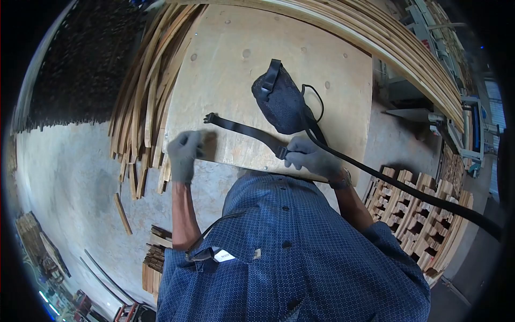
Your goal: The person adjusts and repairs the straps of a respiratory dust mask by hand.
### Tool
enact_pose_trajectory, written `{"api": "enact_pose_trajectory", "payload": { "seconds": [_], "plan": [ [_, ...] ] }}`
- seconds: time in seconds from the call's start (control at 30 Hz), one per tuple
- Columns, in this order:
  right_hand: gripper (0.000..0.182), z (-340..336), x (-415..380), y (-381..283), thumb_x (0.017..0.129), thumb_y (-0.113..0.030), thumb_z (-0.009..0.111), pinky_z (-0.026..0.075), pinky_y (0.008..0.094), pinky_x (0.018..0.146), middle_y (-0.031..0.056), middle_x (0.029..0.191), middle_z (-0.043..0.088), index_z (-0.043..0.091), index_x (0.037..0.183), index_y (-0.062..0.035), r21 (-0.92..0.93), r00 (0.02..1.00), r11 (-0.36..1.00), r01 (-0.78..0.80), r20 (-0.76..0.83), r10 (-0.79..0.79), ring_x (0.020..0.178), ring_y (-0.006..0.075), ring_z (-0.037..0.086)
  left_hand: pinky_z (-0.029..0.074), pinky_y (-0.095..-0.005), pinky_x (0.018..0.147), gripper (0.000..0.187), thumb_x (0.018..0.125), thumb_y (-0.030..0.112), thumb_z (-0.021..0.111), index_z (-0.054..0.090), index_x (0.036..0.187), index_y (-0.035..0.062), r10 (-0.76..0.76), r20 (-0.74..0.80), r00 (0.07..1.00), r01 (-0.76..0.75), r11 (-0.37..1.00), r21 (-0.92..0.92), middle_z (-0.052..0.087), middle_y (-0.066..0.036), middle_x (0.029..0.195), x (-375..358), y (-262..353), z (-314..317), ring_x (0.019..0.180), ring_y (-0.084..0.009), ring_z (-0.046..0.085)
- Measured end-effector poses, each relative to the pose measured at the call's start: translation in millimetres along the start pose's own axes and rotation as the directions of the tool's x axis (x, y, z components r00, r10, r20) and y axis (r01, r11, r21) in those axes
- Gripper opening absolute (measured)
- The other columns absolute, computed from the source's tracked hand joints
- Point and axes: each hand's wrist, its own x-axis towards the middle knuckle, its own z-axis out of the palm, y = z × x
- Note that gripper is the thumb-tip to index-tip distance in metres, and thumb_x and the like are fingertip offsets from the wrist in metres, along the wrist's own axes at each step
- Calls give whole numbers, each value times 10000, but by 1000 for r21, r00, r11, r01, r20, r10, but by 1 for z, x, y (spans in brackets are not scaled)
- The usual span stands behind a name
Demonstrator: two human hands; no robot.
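A black strap with a buckle at its left end stretches across the pale wooden board. My right hand, in a grey glove, pinches the strap by the adjuster at its right end. My left hand, gloved too, is by the board's front left edge, apart from the strap, its fingers curled and slightly blurred; nothing shows in them. Beyond my right hand lies a black mesh pouch with a clip on top. A thick black cord runs from near the pouch past my right wrist to the lower right.
Long wooden strips lie along the board's left side, and more planks cross the upper right. Stacked notched wood pieces stand on the floor at right. Smaller wood pieces lie at lower left, near my left arm.
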Motion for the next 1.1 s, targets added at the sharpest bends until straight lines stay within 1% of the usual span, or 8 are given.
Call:
{"api": "enact_pose_trajectory", "payload": {
  "seconds": [0.17,0.23,0.27,0.47,0.6,0.67,0.87,1.1],
  "plan": [
    [115,22,3,-13,960,-138,640,476,275,684,31,817,624,652,932,-27,-50,1000,999,-19,-24,18,745,109,590,478,-220,538,318,966,287,711,759,981,-26,-218,451,866,249,969,-8,699,-37,784,-67,30,65,611,-77,613],
    [130,33,6,-7,933,-144,670,486,322,684,96,805,637,659,924,-14,-245,980,951,191,-3,-197,734,171,625,478,-215,540,306,965,285,716,758,964,-18,-302,458,836,366,929,-55,697,-35,778,-77,22,85,613,-73,611],
    [133,41,6,-5,916,-152,674,489,365,690,143,828,645,664,922,-20,-299,983,938,174,-8,-184,742,254,653,478,-210,543,295,964,284,721,757,946,-9,-379,465,800,473,875,-101,694,-33,772,-80,19,89,615,-68,610],
    [210,64,4,13,972,-283,605,504,478,684,135,847,696,632,895,-90,-512,950,818,261,-12,-311,774,377,660,458,-189,543,265,969,251,715,742,896,-3,-431,495,754,541,836,-97,682,-30,756,-74,11,88,599,-58,589],
    [231,65,4,14,983,-313,590,511,497,691,132,831,684,620,909,-96,-664,931,686,298,42,-364,783,374,662,455,-186,538,236,960,218,717,740,895,-7,-349,560,751,507,848,-151,687,-37,759,-69,-6,86,594,-65,585],
    [189,63,6,14,966,-307,608,525,425,760,73,895,672,684,961,-134,-734,964,641,224,68,-258,889,287,641,467,-193,540,212,950,195,720,736,897,-9,-334,582,741,533,820,-209,692,-46,774,-66,-6,88,601,-70,591],
    [175,62,-3,11,948,-299,629,523,426,758,60,862,665,674,934,-130,-791,943,581,192,-15,-331,863,274,641,548,-229,587,182,937,163,726,721,1000,-8,-438,492,753,629,698,-342,706,-72,813,-75,0,95,646,-107,652],
    [192,61,-7,9,961,-287,612,508,461,749,117,828,668,617,923,-99,-769,936,594,234,13,-351,816,318,643,573,-277,602,190,941,170,744,704,975,-13,-372,384,845,508,782,-360,702,-81,803,-78,-6,77,638,-136,655]
  ]
}}
